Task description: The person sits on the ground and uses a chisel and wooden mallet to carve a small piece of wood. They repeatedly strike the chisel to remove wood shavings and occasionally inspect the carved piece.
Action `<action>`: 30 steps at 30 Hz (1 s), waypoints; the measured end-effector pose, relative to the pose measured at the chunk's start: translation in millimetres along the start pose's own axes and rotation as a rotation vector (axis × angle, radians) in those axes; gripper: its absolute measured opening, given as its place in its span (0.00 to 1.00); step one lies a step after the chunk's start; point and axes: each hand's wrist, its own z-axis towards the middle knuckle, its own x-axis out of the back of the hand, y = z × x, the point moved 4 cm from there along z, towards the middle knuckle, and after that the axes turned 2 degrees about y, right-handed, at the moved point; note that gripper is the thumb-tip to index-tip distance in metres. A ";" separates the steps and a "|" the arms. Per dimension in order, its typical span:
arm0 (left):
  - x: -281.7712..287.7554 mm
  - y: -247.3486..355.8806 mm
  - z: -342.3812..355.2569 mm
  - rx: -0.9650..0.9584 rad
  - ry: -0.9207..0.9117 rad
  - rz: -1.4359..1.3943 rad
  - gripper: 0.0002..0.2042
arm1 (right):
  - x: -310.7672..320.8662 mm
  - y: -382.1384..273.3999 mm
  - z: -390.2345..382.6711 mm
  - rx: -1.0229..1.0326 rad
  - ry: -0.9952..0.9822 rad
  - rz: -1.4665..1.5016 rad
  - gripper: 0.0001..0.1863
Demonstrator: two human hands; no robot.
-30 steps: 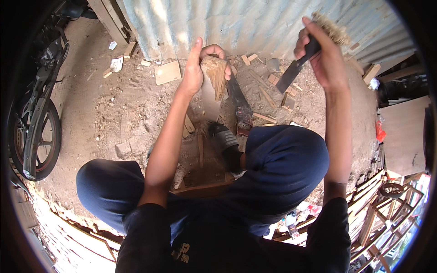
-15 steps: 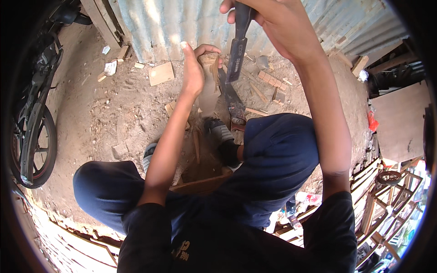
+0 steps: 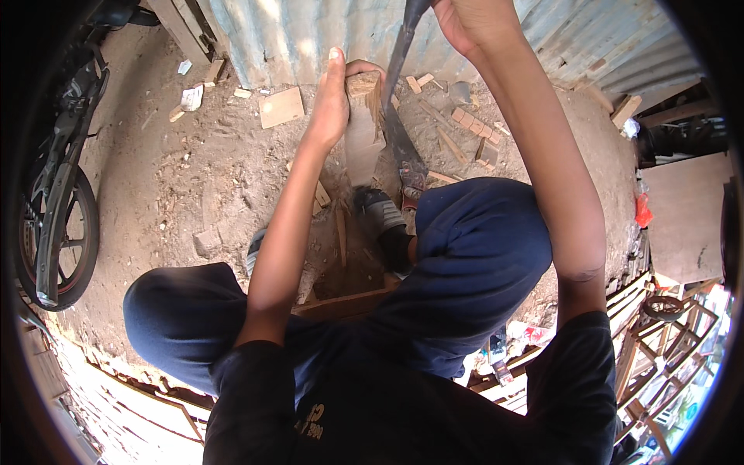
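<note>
My left hand (image 3: 332, 105) steadies an upright wood block (image 3: 364, 151), its fingers curled behind the top end and its thumb standing apart. The block's top and right edge look rough and splintered. Raised at the upper edge, my right hand (image 3: 479, 27) grips a long dark-bladed chopping knife (image 3: 397, 58), partly cut off by the frame. Its blade shows nearly edge-on beside the block's top right corner; whether they touch I cannot tell. A saw-like tool with a dark blade (image 3: 403, 147) lies just right of the block, near my foot (image 3: 380, 213).
Wood scraps (image 3: 474, 124) and a flat square board (image 3: 281, 108) lie on the dirt ground. Corrugated metal sheeting (image 3: 310, 39) rises ahead. A motorcycle (image 3: 58, 217) stands at the left; a large panel (image 3: 686, 221) and wooden frames (image 3: 666, 349) are at the right.
The knife has turned from showing its flat side to nearly edge-on, and my right hand has moved slightly up and right. My left hand stays at the block's top.
</note>
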 end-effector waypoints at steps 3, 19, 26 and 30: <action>2.8 2.6 2.0 -0.009 0.032 0.058 0.48 | -2.5 -0.9 -0.3 0.060 0.000 0.104 0.15; -11.0 23.9 2.1 -0.177 -0.107 -0.140 0.53 | -27.1 2.2 -4.8 0.054 -0.224 0.062 0.31; -13.6 19.2 -1.8 -0.263 -0.206 -0.229 0.39 | -30.4 7.1 4.1 0.006 -0.307 0.033 0.26; -10.9 18.0 -2.5 -0.293 -0.217 -0.318 0.23 | -19.5 10.1 11.1 -0.104 -0.063 0.051 0.25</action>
